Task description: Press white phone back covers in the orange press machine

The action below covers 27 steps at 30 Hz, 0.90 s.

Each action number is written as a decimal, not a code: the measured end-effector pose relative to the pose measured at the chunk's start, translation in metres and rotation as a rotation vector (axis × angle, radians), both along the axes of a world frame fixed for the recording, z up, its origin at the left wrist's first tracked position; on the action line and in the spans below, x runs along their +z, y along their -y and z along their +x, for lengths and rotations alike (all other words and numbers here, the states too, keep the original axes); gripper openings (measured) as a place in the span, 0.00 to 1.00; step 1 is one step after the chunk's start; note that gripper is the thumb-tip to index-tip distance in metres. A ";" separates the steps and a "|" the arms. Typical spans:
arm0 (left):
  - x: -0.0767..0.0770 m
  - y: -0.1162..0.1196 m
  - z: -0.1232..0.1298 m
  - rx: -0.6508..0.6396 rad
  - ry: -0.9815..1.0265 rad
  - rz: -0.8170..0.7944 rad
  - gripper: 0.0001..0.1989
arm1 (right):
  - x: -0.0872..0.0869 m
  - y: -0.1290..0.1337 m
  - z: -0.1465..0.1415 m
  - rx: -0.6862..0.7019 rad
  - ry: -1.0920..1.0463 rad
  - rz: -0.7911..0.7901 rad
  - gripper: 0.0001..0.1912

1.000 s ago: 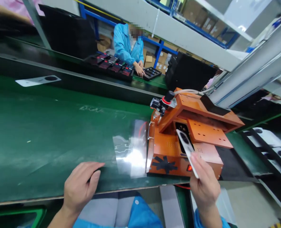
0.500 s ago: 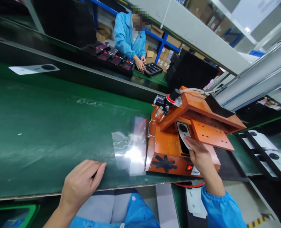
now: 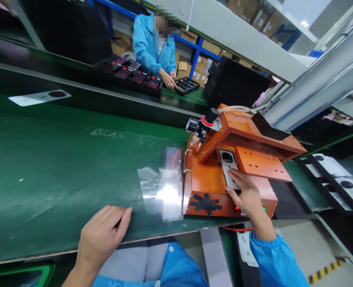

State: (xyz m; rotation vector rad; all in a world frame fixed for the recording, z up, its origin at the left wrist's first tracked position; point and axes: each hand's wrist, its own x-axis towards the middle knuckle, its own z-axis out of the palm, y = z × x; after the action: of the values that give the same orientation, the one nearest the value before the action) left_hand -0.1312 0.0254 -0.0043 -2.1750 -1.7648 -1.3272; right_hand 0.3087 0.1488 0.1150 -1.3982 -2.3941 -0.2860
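An orange press machine (image 3: 204,169) with a gauge and regulator on its left side stands on the green bench. In its bed lies a white phone back cover (image 3: 228,180) with a dark round camera ring, flat in the recess. My right hand (image 3: 244,189) rests on the cover's near part, fingers stretched out and thumb apart, not gripping it. At the bench's front edge my left hand (image 3: 103,231) lies in a loose fist. Its fingertips are hidden beneath it, and nothing shows in it.
Clear plastic film (image 3: 161,191) lies left of the press. Another cover (image 3: 40,97) is at the far left. More covers (image 3: 348,187) sit in a black rack at right. The press's overhead plate (image 3: 263,163) is beside my right hand. Across the bench, a co-worker (image 3: 154,48) handles a black tray (image 3: 187,85).
The phone back cover, tilted under my right fingers before, now lies flat in the press bed. My right hand has opened on it. The left hand is nearly still; the view shifted slightly.
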 end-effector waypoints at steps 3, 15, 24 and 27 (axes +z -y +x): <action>0.000 0.001 -0.002 -0.012 -0.004 -0.006 0.08 | -0.012 0.002 -0.005 -0.017 0.002 0.035 0.27; 0.038 -0.040 0.142 -0.197 0.341 -0.236 0.40 | -0.067 0.090 0.058 -0.602 -0.754 0.511 0.28; 0.034 -0.058 0.185 -0.132 0.436 -0.210 0.43 | -0.105 0.099 0.107 -0.701 -0.995 0.093 0.37; 0.034 -0.056 0.184 -0.142 0.405 -0.220 0.45 | -0.105 0.099 0.107 -0.727 -0.983 0.075 0.39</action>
State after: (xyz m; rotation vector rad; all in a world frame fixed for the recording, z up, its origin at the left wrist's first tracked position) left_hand 0.0532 0.0811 0.0292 -2.3080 -2.0058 -1.7940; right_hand 0.4156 0.0497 0.0096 -1.7591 -1.0525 0.1327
